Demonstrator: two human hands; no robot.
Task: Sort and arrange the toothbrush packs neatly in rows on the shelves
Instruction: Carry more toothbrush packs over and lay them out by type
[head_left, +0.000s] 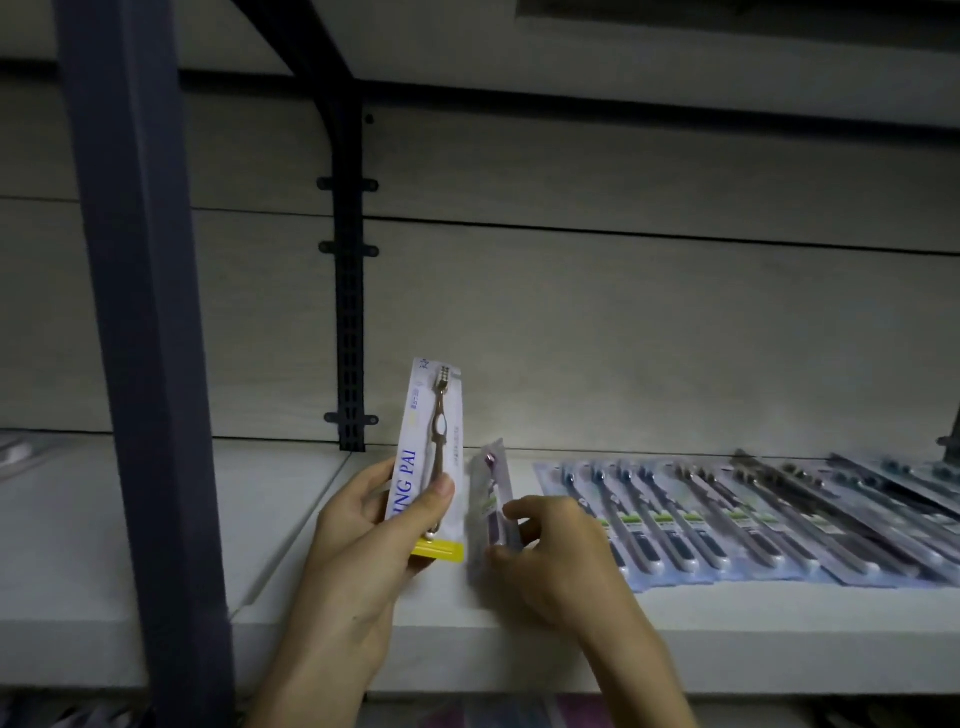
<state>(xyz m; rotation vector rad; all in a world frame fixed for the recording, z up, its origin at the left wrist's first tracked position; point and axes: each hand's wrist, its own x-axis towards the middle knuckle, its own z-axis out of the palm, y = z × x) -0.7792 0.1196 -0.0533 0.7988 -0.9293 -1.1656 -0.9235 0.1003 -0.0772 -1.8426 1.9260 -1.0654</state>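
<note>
Dark upright post (140, 312), perforated bracket (349, 312)

I hold a white pack (427, 457) with a yellow base upright; a narrower pack (489, 512), blurred, maybe purple, stands tilted beside it; a row of packs (753, 519) lies flat on the shelf (415, 634).

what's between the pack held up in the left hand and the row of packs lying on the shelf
In the head view, one purple toothbrush pack, pinched by the right hand.
</note>
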